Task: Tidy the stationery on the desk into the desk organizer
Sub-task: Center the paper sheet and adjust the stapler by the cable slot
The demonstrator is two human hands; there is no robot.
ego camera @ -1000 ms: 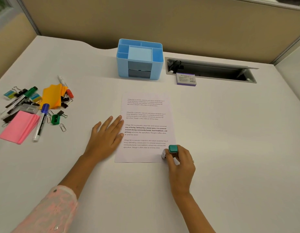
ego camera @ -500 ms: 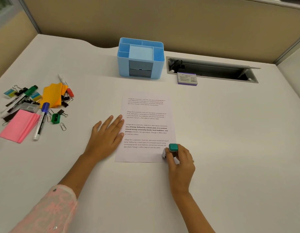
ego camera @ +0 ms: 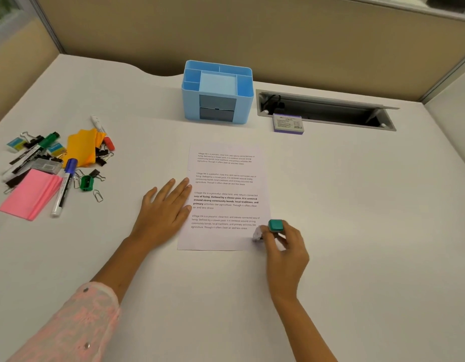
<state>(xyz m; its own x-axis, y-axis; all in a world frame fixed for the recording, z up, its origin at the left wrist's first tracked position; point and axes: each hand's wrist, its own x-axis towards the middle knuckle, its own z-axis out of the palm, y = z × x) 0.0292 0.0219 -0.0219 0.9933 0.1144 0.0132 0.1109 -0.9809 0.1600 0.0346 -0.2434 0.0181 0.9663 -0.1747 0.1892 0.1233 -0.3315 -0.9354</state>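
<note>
Pinning printed sheet flat, left hand open | right hand grips green-capped tool | lift it straight, avoid dragging paper

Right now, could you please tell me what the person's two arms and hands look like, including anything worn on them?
The left hand is bare, and its forearm ends in a loose pale pink sleeve with a white lace-like pattern and small round silver studs. The right hand and forearm are bare as far as the frame shows, with no sleeve in view. No watch or bracelet shows on either wrist.
</note>
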